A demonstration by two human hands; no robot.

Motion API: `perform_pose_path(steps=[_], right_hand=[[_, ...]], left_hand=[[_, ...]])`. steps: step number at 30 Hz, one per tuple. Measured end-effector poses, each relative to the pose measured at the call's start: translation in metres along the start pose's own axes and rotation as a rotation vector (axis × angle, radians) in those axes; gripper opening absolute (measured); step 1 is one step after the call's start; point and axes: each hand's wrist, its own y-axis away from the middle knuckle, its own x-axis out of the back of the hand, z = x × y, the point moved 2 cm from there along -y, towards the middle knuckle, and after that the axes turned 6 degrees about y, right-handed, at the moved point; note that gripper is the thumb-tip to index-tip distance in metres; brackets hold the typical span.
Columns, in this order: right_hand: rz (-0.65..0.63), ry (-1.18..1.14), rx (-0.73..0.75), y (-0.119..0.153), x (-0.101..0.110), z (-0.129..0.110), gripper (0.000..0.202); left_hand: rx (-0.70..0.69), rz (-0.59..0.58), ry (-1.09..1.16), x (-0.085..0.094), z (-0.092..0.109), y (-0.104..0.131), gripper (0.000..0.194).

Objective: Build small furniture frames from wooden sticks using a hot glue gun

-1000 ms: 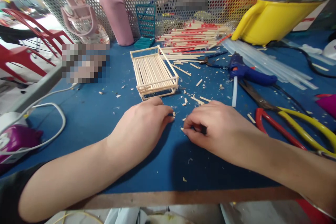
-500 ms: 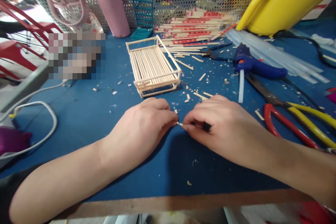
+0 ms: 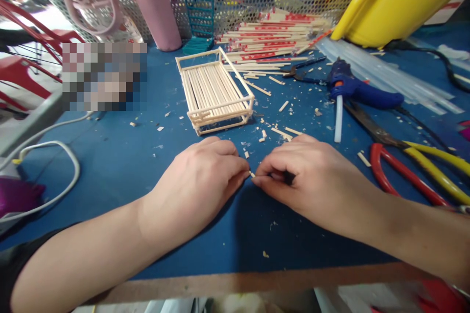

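Note:
My left hand (image 3: 207,176) and my right hand (image 3: 297,176) meet fingertip to fingertip low over the blue table. Between them shows a tiny piece of wooden stick (image 3: 251,174), pinched at its left end by my left thumb and finger. My right thumb and finger are closed at its other end; most of the piece is hidden by the fingers. Just beyond the hands stands a small frame built of wooden sticks (image 3: 215,90), with a slatted floor and a raised rail. Short cut stick pieces (image 3: 282,133) lie beside my right hand.
A blue glue gun (image 3: 363,89) and large red-and-yellow-handled cutters (image 3: 389,142) lie at right. Behind are wrapped chopsticks (image 3: 273,34), pliers (image 3: 304,71), clear glue sticks (image 3: 382,68), a yellow container (image 3: 400,7), a teal miniature chair (image 3: 198,17) and a pink bottle (image 3: 152,5). A white cable (image 3: 73,156) curves at left.
The fingertips have shifted slightly, and the small stick piece between them now tilts a little more. Both hands stay in nearly the same place, and the stick frame has not moved.

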Motion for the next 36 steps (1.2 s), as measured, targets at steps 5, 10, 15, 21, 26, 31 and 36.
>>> perform_pose_path(steps=[5,10,15,21,26,31,36], right_hand=[[-0.008,-0.002,0.013,0.000,0.000,0.001,0.014],[0.003,0.001,0.044,0.001,0.002,0.003,0.013],[0.075,0.021,0.087,0.000,0.010,0.005,0.010],[0.089,0.093,0.021,-0.006,0.015,0.007,0.010],[0.156,0.071,-0.001,-0.006,0.017,0.005,0.014],[0.294,0.010,-0.084,-0.006,0.023,0.009,0.019],[0.262,0.056,-0.032,-0.007,0.024,0.012,0.017]], left_hand=[[0.025,-0.002,0.005,0.000,-0.001,0.001,0.018],[0.019,0.021,0.009,0.000,-0.003,0.000,0.015],[-0.014,0.062,0.000,0.002,-0.003,0.003,0.014],[-0.010,0.052,-0.013,0.002,-0.002,0.004,0.015],[0.017,0.058,0.011,0.001,-0.002,0.004,0.016],[0.070,0.129,0.052,0.012,-0.002,0.008,0.018],[0.130,0.176,0.043,0.023,-0.002,0.010,0.022]])
